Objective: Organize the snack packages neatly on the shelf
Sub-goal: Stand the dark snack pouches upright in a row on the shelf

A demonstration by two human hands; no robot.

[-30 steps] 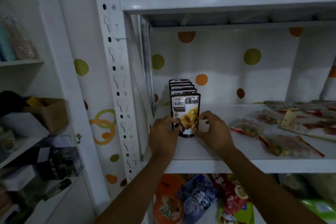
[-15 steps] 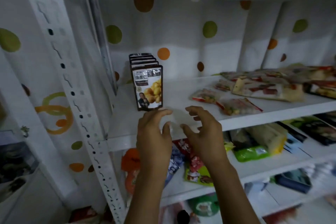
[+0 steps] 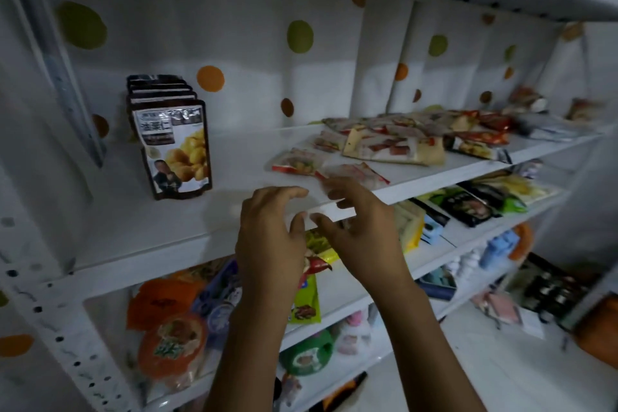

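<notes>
Shelf (image 3: 244, 157) holds upright pouches (image 3: 175, 150) left, loose flat packets (image 3: 394, 149) right.

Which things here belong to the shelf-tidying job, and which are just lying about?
Job: upright row of brown pouches, loose flat packets, white shelf, left hand, right hand, both empty.
Lying about: snack bags on the lower shelves, dotted wall covering.

White shelf (image 3: 140, 231): row of upright nut pouches (image 3: 175, 147) at left, near the back; flat snack packets (image 3: 394, 149) strewn loosely toward the right.
</notes>
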